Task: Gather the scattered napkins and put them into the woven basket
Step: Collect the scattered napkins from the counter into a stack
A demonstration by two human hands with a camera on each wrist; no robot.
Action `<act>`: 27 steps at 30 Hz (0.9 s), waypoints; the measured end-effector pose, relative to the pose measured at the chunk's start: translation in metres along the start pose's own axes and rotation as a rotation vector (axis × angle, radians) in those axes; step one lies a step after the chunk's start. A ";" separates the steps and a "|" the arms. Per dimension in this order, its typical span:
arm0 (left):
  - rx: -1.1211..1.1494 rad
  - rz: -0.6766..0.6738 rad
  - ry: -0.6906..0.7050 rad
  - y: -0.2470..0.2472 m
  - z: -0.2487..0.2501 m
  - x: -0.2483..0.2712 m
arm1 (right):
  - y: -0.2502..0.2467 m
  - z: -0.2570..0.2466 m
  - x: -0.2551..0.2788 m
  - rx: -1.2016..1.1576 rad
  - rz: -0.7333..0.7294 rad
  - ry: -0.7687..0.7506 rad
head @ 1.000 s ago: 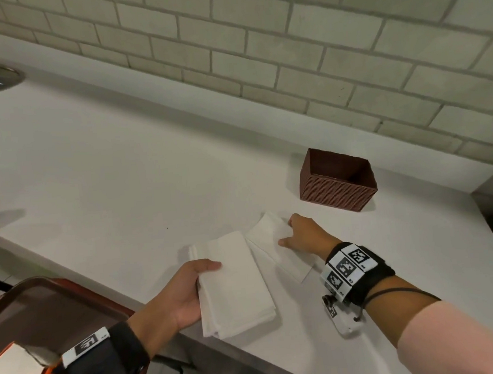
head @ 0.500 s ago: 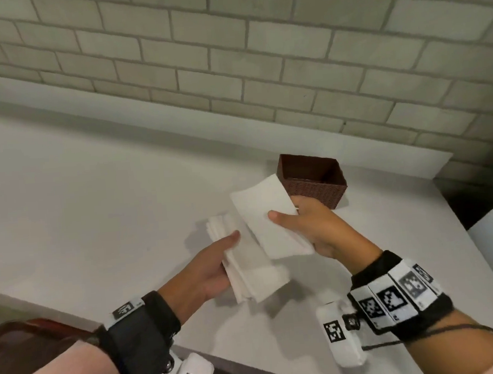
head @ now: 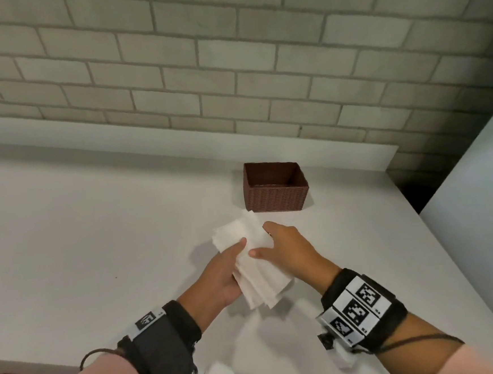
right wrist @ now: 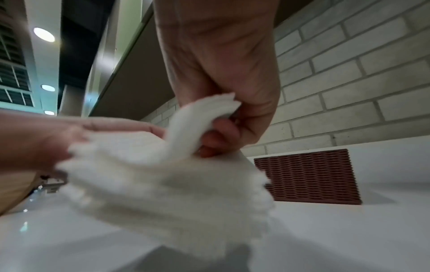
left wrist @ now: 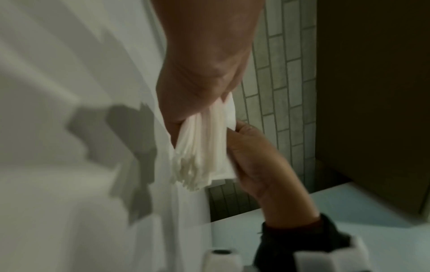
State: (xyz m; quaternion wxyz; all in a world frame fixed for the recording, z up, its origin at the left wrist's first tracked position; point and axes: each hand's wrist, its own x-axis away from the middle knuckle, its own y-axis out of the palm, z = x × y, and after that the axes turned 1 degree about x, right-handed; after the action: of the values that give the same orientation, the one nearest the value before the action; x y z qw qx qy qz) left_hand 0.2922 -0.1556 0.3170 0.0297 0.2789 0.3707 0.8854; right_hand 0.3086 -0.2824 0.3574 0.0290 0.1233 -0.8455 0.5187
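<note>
Both hands clamped on one stack of white paper napkins (head: pixel 252 263), held just above the tabletop (head: pixel 96 243): left hand (head: pixel 221 277) gripping from below-left, right hand (head: pixel 289 253) pinching the far-right edge. Long axis pointing away, toward the brown woven basket (head: pixel 275 193) just beyond, apparently empty; right hand nearer it.

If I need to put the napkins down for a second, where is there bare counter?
Bare counter runs wide to the left of the basket and the hands. A narrower strip lies right of the basket. It is crowded just in front of the basket, where the left hand and right hand hold the napkins.
</note>
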 end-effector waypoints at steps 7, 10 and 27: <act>0.269 0.035 0.074 0.017 0.009 -0.004 | -0.010 0.025 0.013 -0.790 -0.184 0.407; 0.278 0.022 0.083 0.030 0.001 -0.005 | -0.010 0.026 0.018 -1.221 -0.270 0.451; -0.943 0.014 0.347 -0.016 -0.015 -0.007 | 0.021 0.069 0.040 -0.863 0.120 0.408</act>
State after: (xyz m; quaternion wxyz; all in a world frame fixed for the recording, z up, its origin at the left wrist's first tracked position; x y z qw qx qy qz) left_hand 0.2875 -0.1554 0.2939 0.0844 0.0864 -0.0722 0.9901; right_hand 0.2704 -0.3421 0.3146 0.2130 -0.0531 -0.9662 0.1349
